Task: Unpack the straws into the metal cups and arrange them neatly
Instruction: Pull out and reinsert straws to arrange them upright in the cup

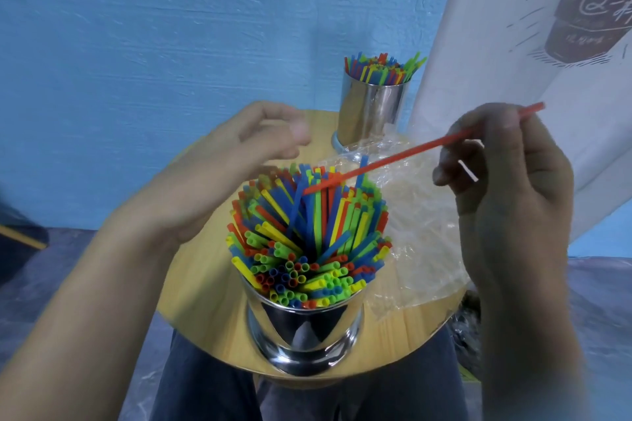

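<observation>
While the left hand [239, 161] hovers at the 10 o'clock side of the near metal cup [304, 328], its fingers are loosely curled and hold nothing; whether its edge brushes the straw tops I cannot tell. That cup stands at 6 o'clock on the round wooden table [201, 284], close to the rim, and it is packed with coloured straws [307, 243] that fan outward, not standing straight. One red straw [410, 150] slants over them, its low tip lying on the bundle's tops near the centre and its high end rising toward 2 o'clock. At 12 o'clock on the table stands the far metal cup [372, 106], also filled. A crumpled clear plastic wrapper [420, 232] covers the 3 o'clock side. The right hand [506, 188] pinches the red straw near its upper end between thumb and fingertips. A white printed banner [513, 44] hangs behind it.

My judgement is that the main risk lies in the straw's shallow angle. Pushed down as it lies, the tip would likely skid across the open ends or bend instead of finding a gap. The bundle looks tight, so a forced entry could lever neighbouring straws out over the rim. A sideways shove could also nudge the cup, which sits near the table's edge. With the left hand not bracing the cup, nothing would check that.
</observation>
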Tool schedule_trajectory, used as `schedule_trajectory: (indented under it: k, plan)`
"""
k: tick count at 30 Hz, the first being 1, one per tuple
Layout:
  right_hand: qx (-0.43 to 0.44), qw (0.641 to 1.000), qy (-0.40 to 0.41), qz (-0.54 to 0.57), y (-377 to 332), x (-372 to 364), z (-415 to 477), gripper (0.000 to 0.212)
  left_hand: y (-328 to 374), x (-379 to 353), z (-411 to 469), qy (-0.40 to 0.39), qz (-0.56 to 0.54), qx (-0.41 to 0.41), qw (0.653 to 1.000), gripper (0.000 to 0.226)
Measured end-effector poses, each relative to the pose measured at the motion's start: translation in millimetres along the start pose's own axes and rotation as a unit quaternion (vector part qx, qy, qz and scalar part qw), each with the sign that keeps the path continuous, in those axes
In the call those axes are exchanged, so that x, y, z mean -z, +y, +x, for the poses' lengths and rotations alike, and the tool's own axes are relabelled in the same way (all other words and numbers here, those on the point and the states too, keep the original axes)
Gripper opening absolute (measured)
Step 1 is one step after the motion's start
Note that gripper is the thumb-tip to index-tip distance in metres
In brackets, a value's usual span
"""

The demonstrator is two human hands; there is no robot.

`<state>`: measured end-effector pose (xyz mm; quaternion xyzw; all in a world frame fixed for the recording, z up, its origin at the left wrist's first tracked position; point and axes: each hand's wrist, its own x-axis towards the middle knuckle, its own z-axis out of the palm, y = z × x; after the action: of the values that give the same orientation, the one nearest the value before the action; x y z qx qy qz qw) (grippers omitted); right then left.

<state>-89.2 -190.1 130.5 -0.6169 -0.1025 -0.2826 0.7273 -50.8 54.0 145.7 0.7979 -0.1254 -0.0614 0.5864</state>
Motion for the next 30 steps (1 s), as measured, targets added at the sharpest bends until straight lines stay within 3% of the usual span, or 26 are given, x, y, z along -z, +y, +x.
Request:
schedule_trajectory:
  k: [3, 6, 10, 13, 16, 23, 30]
  plan:
    - [0.010, 0.998, -0.012, -0.062, -2.7, 1.5, 1.2, 0.028, 3.4, -2.3, -1.8, -0.127, 0.061, 0.048, 0.989, 0.070]
    - [0.036, 0.983, -0.093, -0.155, -1.8, -4.0, -1.6, 0.026, 3.1, -6.2, 4.0, -0.100, 0.120, 0.050, 0.986, 0.058]
    - [0.039, 0.951, -0.161, -0.261, 4.6, -18.2, -4.9, 0.017, 6.1, -11.2, 8.9, -0.106, 0.156, 0.038, 0.981, 0.025]
    - [0.033, 0.959, -0.134, -0.248, 6.8, -21.1, -3.8, 0.007, 7.8, -12.8, 10.2, -0.088, 0.160, 0.019, 0.983, 0.015]
    - [0.036, 0.968, -0.118, -0.219, 5.9, -22.5, -3.2, 0.020, 8.6, -12.4, 9.7, -0.077, 0.161, 0.014, 0.984, 0.008]
    - [0.092, 0.957, -0.112, -0.250, 3.4, -25.4, -4.7, 0.030, 6.9, -13.2, 7.8, -0.061, 0.157, 0.009, 0.986, 0.013]
    - [0.088, 0.963, -0.116, -0.227, 1.9, -27.7, -4.7, 0.021, 6.3, -12.9, 8.1, -0.080, 0.152, 0.007, 0.985, 0.015]
